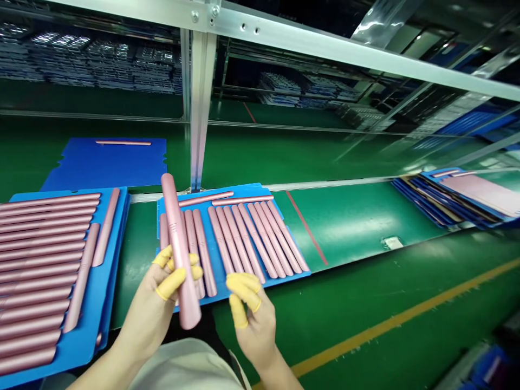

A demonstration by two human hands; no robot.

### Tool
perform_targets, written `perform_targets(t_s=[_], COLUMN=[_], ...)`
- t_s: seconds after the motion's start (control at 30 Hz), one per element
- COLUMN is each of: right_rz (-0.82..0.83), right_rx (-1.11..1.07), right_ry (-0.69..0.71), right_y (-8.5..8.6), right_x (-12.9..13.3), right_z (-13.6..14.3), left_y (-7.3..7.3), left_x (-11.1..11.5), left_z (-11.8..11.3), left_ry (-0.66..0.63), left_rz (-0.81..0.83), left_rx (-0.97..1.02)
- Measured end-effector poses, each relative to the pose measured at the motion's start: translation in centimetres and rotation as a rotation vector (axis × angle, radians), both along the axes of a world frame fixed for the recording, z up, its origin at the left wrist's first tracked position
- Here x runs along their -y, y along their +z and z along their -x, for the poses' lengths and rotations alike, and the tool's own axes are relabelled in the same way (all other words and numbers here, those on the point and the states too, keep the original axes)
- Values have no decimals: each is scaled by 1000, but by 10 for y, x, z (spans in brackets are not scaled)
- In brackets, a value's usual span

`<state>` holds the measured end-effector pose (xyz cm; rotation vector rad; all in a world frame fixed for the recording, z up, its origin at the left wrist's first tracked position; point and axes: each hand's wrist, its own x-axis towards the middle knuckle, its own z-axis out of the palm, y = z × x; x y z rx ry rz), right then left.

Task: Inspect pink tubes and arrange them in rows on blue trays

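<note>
My left hand (pixel 162 292) is closed around a pink metallic tube (pixel 179 244), held tilted above the middle tray, with the thumb across its near side. Yellow finger cots cover the fingertips of both hands. At the near edge of the blue tray (pixel 221 295), my right hand (pixel 254 314) has its fingers loosely bent and apart, with nothing visible in them. It is nearest to the lower ends of a row of pink tubes (pixel 227 238). Two more tubes (pixel 244 200) lie crosswise along the tray's far edge. The held tube hides part of the row.
A stack of blue trays (pixel 103 281) with pink tubes stands at left. Behind it lies a blue sheet (pixel 114 162) bearing one thin pink piece. A metal post (pixel 199 108) rises beyond the middle tray. More stacked sheets (pixel 439 200) sit at right on the green bench (pixel 337 216).
</note>
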<state>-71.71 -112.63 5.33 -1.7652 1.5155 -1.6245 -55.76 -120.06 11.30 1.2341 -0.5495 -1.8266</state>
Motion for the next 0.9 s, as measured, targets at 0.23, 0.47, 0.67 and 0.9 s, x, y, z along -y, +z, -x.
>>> perform_targets(t_s=[0.23, 0.47, 0.67, 0.9], right_rz=[-224, -277, -333, -320], right_rx=[-461, -576, -584, -530], right_ry=[-404, -380, -419, -384], right_y=[-82, -99, -100, -99], right_x=[-23, -30, -21, -28], right_z=[67, 50, 39, 51], left_y=[-22, -62, -70, -63], left_x=[4, -1, -4, -4], left_z=[-20, -43, -48, -40], left_ry=[125, 174, 220, 163], left_rz=[-38, -25, -75, -56], left_rx=[101, 195, 220, 231])
